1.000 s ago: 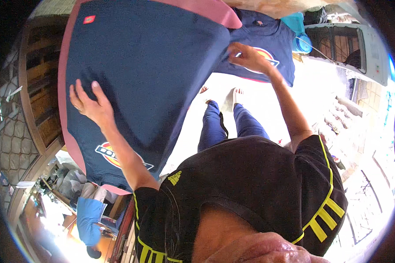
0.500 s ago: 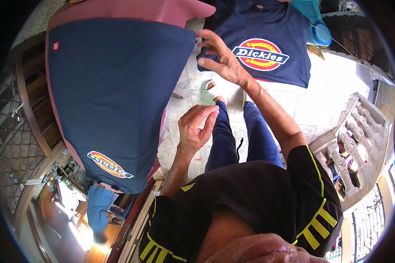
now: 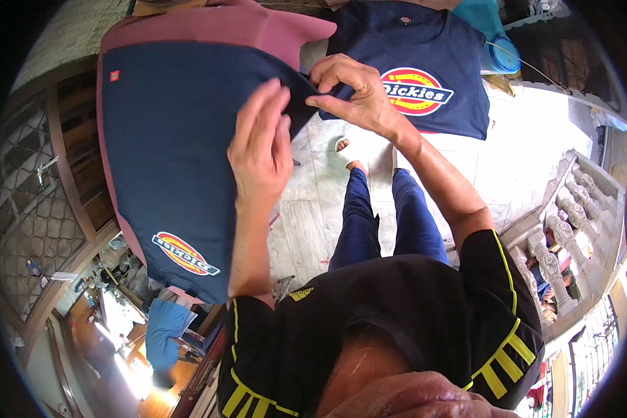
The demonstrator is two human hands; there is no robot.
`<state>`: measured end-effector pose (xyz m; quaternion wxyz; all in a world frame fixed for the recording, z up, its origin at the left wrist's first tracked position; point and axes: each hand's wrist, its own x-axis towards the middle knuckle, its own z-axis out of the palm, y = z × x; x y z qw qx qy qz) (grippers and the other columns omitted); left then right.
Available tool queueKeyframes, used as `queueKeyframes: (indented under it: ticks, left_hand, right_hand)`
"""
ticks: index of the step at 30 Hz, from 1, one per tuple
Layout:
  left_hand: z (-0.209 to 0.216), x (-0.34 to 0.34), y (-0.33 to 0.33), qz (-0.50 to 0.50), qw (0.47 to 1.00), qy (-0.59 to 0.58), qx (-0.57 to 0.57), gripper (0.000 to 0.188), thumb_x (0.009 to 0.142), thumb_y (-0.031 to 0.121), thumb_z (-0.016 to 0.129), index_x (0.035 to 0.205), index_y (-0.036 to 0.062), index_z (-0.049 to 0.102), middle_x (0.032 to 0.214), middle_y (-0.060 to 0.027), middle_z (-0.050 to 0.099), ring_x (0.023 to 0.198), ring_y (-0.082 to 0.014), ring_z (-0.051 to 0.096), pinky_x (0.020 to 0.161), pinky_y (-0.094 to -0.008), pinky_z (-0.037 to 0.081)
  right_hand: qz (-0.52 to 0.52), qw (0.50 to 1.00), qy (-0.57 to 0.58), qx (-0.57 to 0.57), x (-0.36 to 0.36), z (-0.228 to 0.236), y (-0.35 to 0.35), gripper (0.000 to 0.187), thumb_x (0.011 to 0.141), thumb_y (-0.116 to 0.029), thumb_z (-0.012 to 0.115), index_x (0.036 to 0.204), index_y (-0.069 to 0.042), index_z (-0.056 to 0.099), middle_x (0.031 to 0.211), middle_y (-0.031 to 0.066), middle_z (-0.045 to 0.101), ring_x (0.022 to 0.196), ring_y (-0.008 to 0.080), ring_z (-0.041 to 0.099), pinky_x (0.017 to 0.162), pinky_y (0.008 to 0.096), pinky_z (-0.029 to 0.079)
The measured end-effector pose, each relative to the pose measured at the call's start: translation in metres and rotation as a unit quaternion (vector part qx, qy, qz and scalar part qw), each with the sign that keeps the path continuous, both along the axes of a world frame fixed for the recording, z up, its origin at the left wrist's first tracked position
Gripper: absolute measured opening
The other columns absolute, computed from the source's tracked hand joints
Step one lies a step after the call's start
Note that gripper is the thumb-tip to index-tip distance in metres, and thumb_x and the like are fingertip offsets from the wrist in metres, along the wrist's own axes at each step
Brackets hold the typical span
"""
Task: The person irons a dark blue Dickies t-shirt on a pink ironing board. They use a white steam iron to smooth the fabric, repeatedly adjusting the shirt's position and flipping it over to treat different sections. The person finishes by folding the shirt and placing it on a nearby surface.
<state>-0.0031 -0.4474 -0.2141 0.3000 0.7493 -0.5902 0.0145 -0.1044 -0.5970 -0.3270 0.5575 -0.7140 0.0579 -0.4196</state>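
A navy T-shirt is stretched over a pink-covered board on my left. It has a small red tag near its far left corner and a red, yellow and white emblem at its near end. My right hand pinches the shirt's far right corner between thumb and fingers, lifting that edge off the board. Over the right side of the shirt is my left hand, its fingers stretched out and slightly blurred. Whether it touches the cloth I cannot tell.
Another navy T-shirt with a similar emblem lies ahead, beside a blue tub. A white balustrade stands on the right, over pale floor tiles. A lattice gate is at far left, with a cluttered room below it.
My right hand has closed on the shirt's corner, which is now raised and folded. My left hand has moved up and left from over the floor to the shirt, its fingers straightening.
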Motion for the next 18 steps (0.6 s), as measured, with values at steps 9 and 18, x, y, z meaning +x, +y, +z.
queueKeyframes:
  ticks: [9,18]
  left_hand:
    - [0.037,0.067,-0.028,-0.088,0.992,0.041,0.075,0.016,0.088,-0.002,0.065,0.103,0.0022,0.065,0.102,-0.0112,0.065,0.088,-0.0311,0.067,0.075,-0.0367,0.054]
    - [0.06,0.09,-0.017,-0.117,0.992,0.009,0.049,0.011,0.087,0.003,0.068,0.099,0.0051,0.068,0.097,-0.0089,0.065,0.083,-0.0293,0.067,0.072,-0.0353,0.054]
  right_hand:
    - [0.276,0.959,0.043,0.055,0.018,0.069,-0.03,0.015,0.087,-0.006,0.076,0.084,-0.004,0.062,0.083,-0.0017,0.063,0.078,0.009,0.06,0.075,0.0255,0.049]
    - [0.544,0.756,0.335,0.141,0.088,0.114,-0.085,0.023,0.093,-0.02,0.068,0.103,0.0,0.069,0.082,-0.0014,0.06,0.072,0.0066,0.054,0.065,0.0204,0.044]
